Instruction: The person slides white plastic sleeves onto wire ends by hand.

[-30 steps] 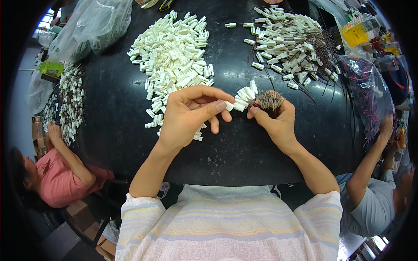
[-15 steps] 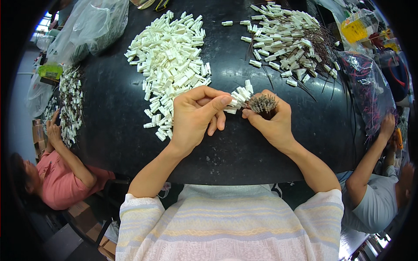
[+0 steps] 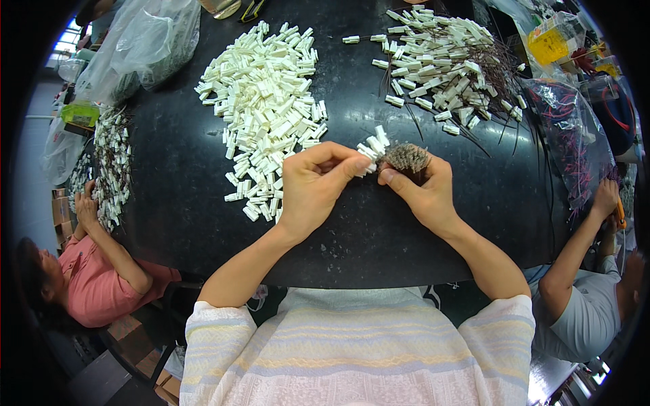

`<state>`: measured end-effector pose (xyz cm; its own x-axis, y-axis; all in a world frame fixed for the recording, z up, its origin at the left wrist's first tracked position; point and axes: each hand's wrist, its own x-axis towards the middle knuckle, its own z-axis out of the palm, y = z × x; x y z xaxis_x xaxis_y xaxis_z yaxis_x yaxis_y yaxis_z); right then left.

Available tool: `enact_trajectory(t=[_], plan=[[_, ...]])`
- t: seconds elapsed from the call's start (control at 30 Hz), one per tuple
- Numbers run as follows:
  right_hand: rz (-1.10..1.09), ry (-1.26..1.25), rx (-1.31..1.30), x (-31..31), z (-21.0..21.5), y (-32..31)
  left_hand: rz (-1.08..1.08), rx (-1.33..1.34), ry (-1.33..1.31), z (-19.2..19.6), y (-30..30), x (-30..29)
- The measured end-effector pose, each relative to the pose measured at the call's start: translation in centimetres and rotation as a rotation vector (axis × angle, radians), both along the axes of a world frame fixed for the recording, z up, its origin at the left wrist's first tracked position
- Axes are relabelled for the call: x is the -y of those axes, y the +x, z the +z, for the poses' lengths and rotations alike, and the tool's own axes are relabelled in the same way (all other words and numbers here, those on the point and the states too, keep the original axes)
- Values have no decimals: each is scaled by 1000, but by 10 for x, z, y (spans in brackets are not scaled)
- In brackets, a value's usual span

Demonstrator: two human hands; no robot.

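My right hand is closed round a bundle of dark wires, whose greyish metal-tipped ends face up in a tight cluster. A few white plastic connectors stick out between my two hands, next to the wire ends. The thumb and index finger of my left hand are pinched together at one of these white connectors. Beyond my left hand lies a large heap of loose white connectors. At the far right is another heap, of white connectors with dark wires attached.
A co-worker in a pink top works at the left beside a wired-connector pile. Another in grey sits at the right by a clear bag of red wires. Plastic bags lie far left on the black table.
My left hand has moved slightly right, and its fingers have drawn in closer to the white connectors. The wire bundle in my right hand has tilted a little.
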<state>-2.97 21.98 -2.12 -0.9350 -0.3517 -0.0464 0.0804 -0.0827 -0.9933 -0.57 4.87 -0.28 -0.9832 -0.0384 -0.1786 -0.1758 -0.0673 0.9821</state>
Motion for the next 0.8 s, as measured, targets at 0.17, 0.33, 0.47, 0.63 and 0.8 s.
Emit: enact_trajectory(t=[0.17, 0.33, 0.47, 0.63, 0.8], plan=[[34, 135, -52, 0, 1, -2, 6, -95, -85, -3, 0, -1], [0, 39, 26, 1, 6, -4, 146, -364, -662, 2, -24, 28], [35, -16, 76, -1, 8, -7, -7, -587, -1189, -5, -32, 36], [13, 2, 134, 1, 9, -5, -18, -603, -1234, -4, -33, 32], [-3, 42, 121, 3, 7, -3, 108, -194, -93, 18, -21, 16]])
